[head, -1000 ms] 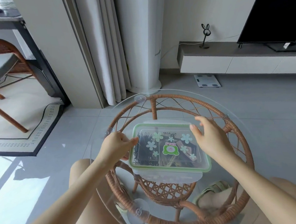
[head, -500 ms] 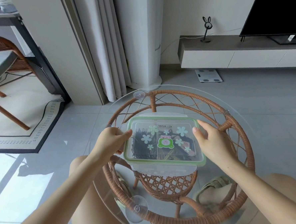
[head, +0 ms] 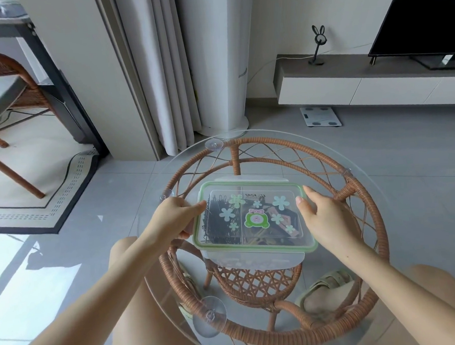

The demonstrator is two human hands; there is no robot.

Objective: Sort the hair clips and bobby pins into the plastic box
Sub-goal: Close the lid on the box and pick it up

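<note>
The clear plastic box with a green-rimmed lid and flower stickers sits on the round glass table top. The lid is on it. Through the lid, black bobby pins fill the left compartment and brown hair clips lie in the right one. My left hand grips the box's left edge, thumb on the lid and fingers curled under the side. My right hand holds the right edge, thumb tip on the lid and fingers over the side.
The glass top rests on a rattan frame with suction cups. My knees are under the table's near edge. A sandal lies on the floor below. A white scale, a TV bench and a curtain stand beyond.
My right hand has come down from above the lid onto the box's right edge. My left hand stays on the left edge. The view has tilted slightly.
</note>
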